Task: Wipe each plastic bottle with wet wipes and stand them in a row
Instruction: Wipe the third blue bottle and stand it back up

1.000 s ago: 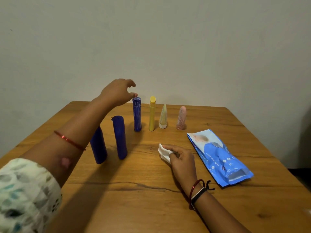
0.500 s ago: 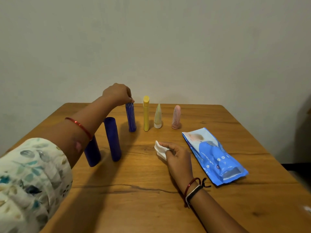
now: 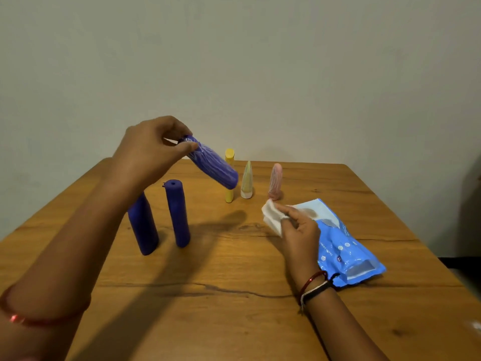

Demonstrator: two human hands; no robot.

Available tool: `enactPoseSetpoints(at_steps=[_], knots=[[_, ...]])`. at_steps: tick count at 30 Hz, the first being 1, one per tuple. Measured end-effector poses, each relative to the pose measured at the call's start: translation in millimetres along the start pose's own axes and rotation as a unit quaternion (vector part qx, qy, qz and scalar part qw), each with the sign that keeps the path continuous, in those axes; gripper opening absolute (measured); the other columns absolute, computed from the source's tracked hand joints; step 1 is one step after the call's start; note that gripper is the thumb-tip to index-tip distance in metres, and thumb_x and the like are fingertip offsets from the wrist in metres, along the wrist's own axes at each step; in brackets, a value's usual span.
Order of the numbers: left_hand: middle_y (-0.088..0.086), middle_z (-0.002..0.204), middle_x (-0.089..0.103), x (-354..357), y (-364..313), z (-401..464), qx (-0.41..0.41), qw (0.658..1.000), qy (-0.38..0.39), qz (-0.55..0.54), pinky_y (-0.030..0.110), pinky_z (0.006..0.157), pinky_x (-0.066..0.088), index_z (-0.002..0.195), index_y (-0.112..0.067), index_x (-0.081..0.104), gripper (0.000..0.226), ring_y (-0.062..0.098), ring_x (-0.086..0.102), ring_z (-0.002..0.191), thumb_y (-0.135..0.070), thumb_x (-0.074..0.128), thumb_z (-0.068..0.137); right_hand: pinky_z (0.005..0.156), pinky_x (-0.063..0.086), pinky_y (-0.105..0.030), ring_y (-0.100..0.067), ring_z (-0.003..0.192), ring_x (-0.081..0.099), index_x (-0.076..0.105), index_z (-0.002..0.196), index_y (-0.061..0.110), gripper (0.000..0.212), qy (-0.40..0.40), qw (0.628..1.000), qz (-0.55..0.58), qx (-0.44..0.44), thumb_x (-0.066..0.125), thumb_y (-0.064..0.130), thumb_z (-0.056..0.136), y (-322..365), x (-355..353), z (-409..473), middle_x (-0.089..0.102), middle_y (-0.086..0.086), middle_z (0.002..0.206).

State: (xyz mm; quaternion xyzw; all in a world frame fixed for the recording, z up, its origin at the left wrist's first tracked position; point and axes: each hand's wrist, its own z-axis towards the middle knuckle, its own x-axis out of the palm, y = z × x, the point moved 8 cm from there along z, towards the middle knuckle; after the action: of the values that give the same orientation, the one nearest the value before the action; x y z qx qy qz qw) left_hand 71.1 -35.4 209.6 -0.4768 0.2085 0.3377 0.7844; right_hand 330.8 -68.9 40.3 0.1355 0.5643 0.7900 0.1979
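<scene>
My left hand (image 3: pixel 151 147) pinches the top end of a purple ribbed bottle (image 3: pixel 214 165), which hangs tilted in the air above the table. My right hand (image 3: pixel 299 230) holds a crumpled white wet wipe (image 3: pixel 270 217) just above the table. Two dark blue bottles (image 3: pixel 178 214) (image 3: pixel 143 227) stand upright at the left. Behind them a yellow bottle (image 3: pixel 229 175), a pale cone-shaped bottle (image 3: pixel 247 181) and a pink bottle (image 3: pixel 275 182) stand side by side.
A blue pack of wet wipes (image 3: pixel 343 246) lies flat on the wooden table (image 3: pixel 234 295), right of my right hand. A plain wall rises behind the table's far edge. The table's right edge drops to a dark floor.
My left hand closed on the purple bottle's top, lifted it off the table and tilted it toward me. My right hand raised the wipe slightly.
</scene>
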Motion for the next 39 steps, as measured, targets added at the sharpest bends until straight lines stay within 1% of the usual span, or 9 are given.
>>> enactPoseSetpoints(at_steps=[3,7,10,13,18,20,31,36,39], knots=[[-0.012,0.092,0.069,19.1,-2.0,-28.1,-0.027,0.994,0.026,-0.099,0.016,0.069,0.048,0.101,-0.027,0.066,0.018,0.001,0.065,0.084,-0.028,0.070,0.083,0.076,0.050,-0.018,0.000,0.087,0.063,0.071,0.095,0.026,0.045,-0.083,0.996,0.035,-0.004,0.047,-0.010,0.083,1.0,-21.1,7.0,0.070,0.009,0.095],[-0.012,0.090,0.069,63.0,2.4,-53.5,-0.053,0.980,0.029,-0.191,0.013,0.068,0.052,0.100,-0.026,0.066,0.017,-0.002,0.065,0.078,-0.025,0.071,0.083,0.079,0.048,-0.012,0.007,0.089,0.060,0.066,0.103,0.026,0.044,-0.179,0.982,0.053,-0.021,0.045,-0.009,0.086,7.5,-49.2,11.0,0.066,0.011,0.100],[-0.006,0.091,0.071,104.8,19.2,-63.7,-0.104,0.962,0.063,-0.243,0.034,0.080,0.058,0.095,-0.028,0.065,0.013,0.015,0.068,0.086,-0.028,0.070,0.083,0.091,0.050,-0.027,-0.006,0.106,0.060,0.065,0.105,0.028,0.044,-0.203,0.978,0.040,-0.023,0.045,-0.008,0.088,2.2,-56.4,13.5,0.064,0.009,0.110],[0.004,0.092,0.073,137.3,38.1,-69.4,-0.156,0.924,0.087,-0.338,0.034,0.083,0.058,0.094,-0.019,0.063,0.011,0.019,0.070,0.088,-0.020,0.069,0.085,0.095,0.049,-0.030,-0.009,0.112,0.057,0.064,0.111,0.027,0.044,-0.187,0.981,0.003,-0.042,0.045,-0.007,0.090,-2.3,-53.2,17.0,0.063,0.006,0.117],[0.013,0.096,0.070,169.3,56.6,-84.8,-0.264,0.784,0.065,-0.558,0.022,0.075,0.056,0.094,-0.006,0.060,0.009,0.018,0.066,0.082,-0.004,0.064,0.086,0.097,0.042,-0.015,-0.015,0.121,0.053,0.062,0.121,0.010,0.048,-0.140,0.965,-0.121,-0.186,0.042,-0.015,0.086,19.1,-37.5,18.1,0.059,-0.002,0.126],[0.015,0.101,0.069,175.3,60.7,-88.1,-0.282,0.755,0.057,-0.589,0.022,0.076,0.056,0.094,-0.006,0.058,0.012,0.018,0.067,0.083,-0.004,0.064,0.085,0.099,0.037,-0.010,-0.011,0.124,0.049,0.058,0.127,0.006,0.051,-0.101,0.952,-0.167,-0.235,0.041,-0.016,0.084,25.8,-24.9,15.2,0.056,-0.001,0.130],[0.015,0.096,0.070,188.2,55.2,-95.5,-0.327,0.693,0.098,-0.635,0.024,0.074,0.056,0.095,-0.004,0.056,0.010,0.017,0.071,0.077,0.001,0.059,0.087,0.108,0.029,-0.014,-0.008,0.137,0.032,0.050,0.135,0.010,0.060,-0.069,0.942,-0.223,-0.241,0.042,-0.020,0.083,16.5,-7.0,13.0,0.044,-0.004,0.144],[0.016,0.096,0.069,191.9,60.8,-93.1,-0.334,0.673,0.084,-0.654,0.024,0.072,0.058,0.090,-0.003,0.058,0.005,0.017,0.069,0.082,0.000,0.059,0.087,0.111,0.030,-0.025,-0.013,0.139,0.032,0.052,0.134,0.011,0.064,0.017,0.925,-0.250,-0.285,0.042,-0.016,0.077,16.8,23.8,-8.4,0.040,0.002,0.145],[0.014,0.091,0.070,192.4,63.5,-94.3,-0.347,0.647,0.077,-0.675,0.024,0.074,0.058,0.091,-0.002,0.059,0.003,0.015,0.069,0.082,-0.003,0.058,0.089,0.113,0.027,-0.022,-0.015,0.137,0.034,0.053,0.132,0.009,0.064,0.098,0.893,-0.278,-0.341,0.052,-0.018,0.074,19.6,49.6,-30.1,0.045,-0.004,0.142]])
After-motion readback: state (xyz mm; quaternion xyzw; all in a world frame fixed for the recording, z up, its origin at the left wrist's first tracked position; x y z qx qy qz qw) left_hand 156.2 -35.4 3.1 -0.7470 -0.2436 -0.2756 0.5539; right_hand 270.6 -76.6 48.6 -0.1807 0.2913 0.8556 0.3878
